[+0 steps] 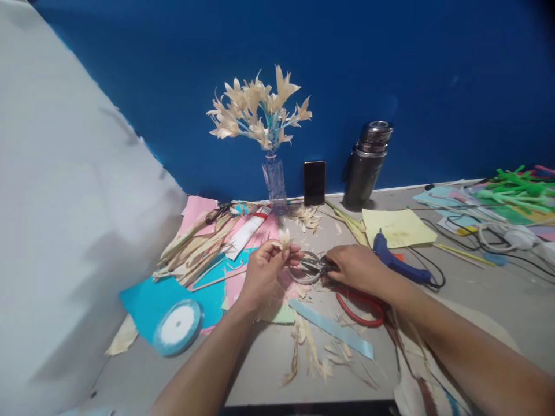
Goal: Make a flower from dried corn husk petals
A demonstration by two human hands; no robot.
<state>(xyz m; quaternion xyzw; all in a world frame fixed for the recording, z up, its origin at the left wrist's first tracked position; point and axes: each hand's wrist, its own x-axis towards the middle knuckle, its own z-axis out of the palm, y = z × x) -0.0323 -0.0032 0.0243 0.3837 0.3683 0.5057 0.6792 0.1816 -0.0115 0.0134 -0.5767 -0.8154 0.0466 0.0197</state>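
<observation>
Pinched in the fingers of my left hand (275, 263) is a small cream husk flower (285, 238), its petals pointing up. My right hand (353, 266) is closed at the dark handles of what look like scissors (318, 264); its fingertips are partly hidden. A greyish ring (304, 277) lies under the tool, between the two hands. Below my right wrist rests a red-handled tool (362, 312), partly covered by the arm. A light blue ribbon strip (332, 328) lies on the table in front of my hands, among dry husk scraps (312, 349).
Husk flowers (262, 110) stand in a clear bottle (274, 182) by the blue wall, beside a phone (314, 182) and a thermos (367, 167). A blue glue gun (399, 260) lies right. Left are husk strips (195, 245) and a ribbon spool (178, 328). Green stems (518, 190) lie far right.
</observation>
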